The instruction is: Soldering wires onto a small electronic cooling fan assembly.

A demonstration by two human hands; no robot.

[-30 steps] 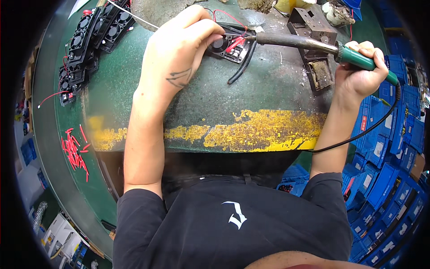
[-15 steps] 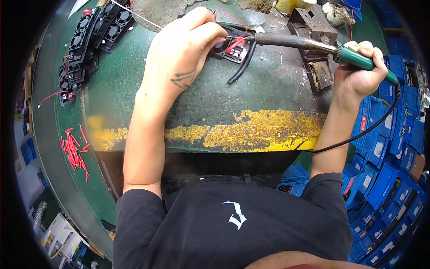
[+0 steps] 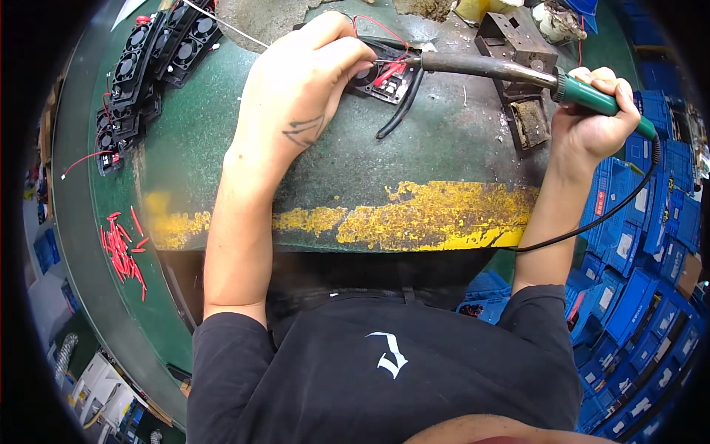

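My right hand (image 3: pixel 595 118) is wrapped round the green handle of a soldering iron (image 3: pixel 481 66), its metal barrel pointing left across the bench. The tip end lies over a small black fan unit (image 3: pixel 384 87) with red sleeves (image 3: pixel 388 72) and a red wire (image 3: pixel 384 26) on it. At the unit's left, my left hand (image 3: pixel 307 74) is closed in a pinch close to the iron's tip. What the fingertips hold is too thin and hidden to name. Beside the unit rests a short black tube or thick cable (image 3: pixel 399 115).
Several black fan units (image 3: pixel 129 66) are piled at the far left, above a scatter of red sleeves (image 3: pixel 122 248). A metal stand with a sponge (image 3: pixel 529 122) is near the iron. The iron's black cord (image 3: pixel 614 214) loops past my right forearm. Blue bins (image 3: pixel 621 259) are stacked right.
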